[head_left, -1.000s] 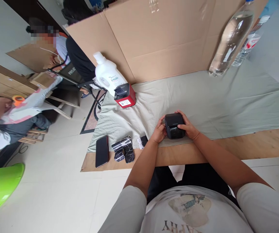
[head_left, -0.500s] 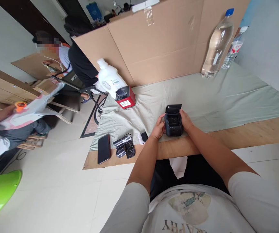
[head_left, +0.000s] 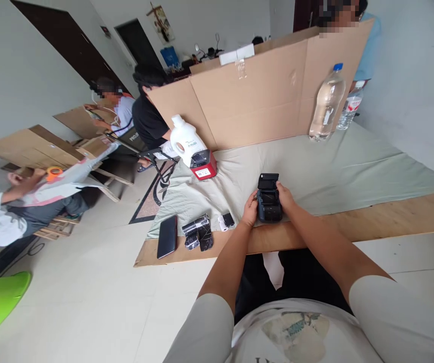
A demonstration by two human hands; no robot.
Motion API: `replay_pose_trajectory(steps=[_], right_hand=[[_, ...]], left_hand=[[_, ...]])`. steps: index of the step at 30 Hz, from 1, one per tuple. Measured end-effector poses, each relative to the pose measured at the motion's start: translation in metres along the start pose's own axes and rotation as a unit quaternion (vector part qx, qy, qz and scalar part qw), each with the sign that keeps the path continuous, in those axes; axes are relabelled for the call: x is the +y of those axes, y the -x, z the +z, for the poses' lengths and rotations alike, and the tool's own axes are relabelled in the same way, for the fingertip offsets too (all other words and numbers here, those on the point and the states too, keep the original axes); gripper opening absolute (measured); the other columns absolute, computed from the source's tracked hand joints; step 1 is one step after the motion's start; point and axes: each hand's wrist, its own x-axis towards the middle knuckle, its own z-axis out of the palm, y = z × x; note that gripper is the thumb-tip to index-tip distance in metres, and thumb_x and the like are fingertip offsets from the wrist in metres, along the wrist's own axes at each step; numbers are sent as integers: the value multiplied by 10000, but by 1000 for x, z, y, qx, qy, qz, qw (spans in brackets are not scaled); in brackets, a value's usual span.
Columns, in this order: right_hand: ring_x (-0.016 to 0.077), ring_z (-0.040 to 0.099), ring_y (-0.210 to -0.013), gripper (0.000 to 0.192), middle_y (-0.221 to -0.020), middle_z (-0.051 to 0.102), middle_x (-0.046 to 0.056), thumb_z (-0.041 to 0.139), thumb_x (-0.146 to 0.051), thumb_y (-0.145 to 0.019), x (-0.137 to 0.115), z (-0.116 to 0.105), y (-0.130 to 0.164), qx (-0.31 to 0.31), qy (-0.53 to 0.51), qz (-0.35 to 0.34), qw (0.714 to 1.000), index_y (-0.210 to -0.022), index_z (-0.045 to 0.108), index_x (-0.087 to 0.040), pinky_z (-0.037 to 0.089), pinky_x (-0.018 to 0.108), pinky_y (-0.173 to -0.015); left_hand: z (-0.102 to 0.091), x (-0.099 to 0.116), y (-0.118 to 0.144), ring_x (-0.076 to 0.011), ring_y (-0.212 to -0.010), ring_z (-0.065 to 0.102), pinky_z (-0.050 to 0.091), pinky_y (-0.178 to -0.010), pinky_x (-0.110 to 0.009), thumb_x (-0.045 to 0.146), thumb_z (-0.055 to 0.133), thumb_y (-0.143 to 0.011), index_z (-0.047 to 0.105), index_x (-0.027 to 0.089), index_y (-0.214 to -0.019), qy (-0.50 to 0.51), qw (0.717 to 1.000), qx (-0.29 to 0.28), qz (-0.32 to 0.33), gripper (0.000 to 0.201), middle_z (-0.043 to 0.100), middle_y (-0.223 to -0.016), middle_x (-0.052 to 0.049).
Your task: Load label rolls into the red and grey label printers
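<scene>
Green cloth (head_left: 315, 171) lies below; forearms (head_left: 222, 264) slant inward, left grip (head_left: 250, 210) and right grip (head_left: 286, 198) holding a black device (head_left: 269, 212).

Right of my right grip (head_left: 286, 197), the cloth (head_left: 322, 171) on the desk (head_left: 394, 216) leaves a wide path, bounded at the back by the big bottle (head_left: 327, 108) and the small bottle (head_left: 350, 107). Straight ahead, past the raised lid (head_left: 268, 180) of the black machine (head_left: 270, 207), I have bare cloth up to the cardboard wall (head_left: 254, 108). Left of my left grip (head_left: 251, 207), the small roll (head_left: 226, 221), black film (head_left: 197, 232) and phone (head_left: 167, 236) crowd the near edge; beyond them, the red box (head_left: 203, 166) and white jug (head_left: 188, 140) block the far-left corner.
</scene>
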Motion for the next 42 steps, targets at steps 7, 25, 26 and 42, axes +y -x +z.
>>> replay_pose_trajectory(steps=[7,25,26,42], right_hand=[[190,603,-707,647,-674,637,29,293,-774,-843,2,0,0,29,60,-3,998,-745,591,-207,476,315,-670],[222,558,-823,313,-823,657,88,410,-425,-904,15,-37,11,31,285,-110,952,-729,577,-226,404,338,-764],[224,560,-831,311,-831,657,91,407,-419,-907,16,-38,10,30,288,-113,951,-734,578,-225,405,341,-770],[216,534,-781,360,-767,633,80,360,-440,-930,19,-39,8,34,312,-136,940,-728,568,-227,384,327,-711]], left_hand=[[-2,-1,13,-225,-1194,548,338,-1143,-407,236,523,-874,648,190,-1088,-150,981,77,91,252,658,-1169,-72],[32,58,-43,-371,-1081,524,330,-1076,-513,96,811,-519,665,239,-561,-440,871,-197,91,209,590,-670,-72],[34,56,-47,-376,-1095,524,325,-1074,-513,94,810,-523,636,230,-525,-442,870,-197,89,221,553,-636,-68],[32,54,-48,-279,-844,582,485,-891,-411,74,776,-438,672,226,-588,-476,845,-221,101,238,612,-712,-34]])
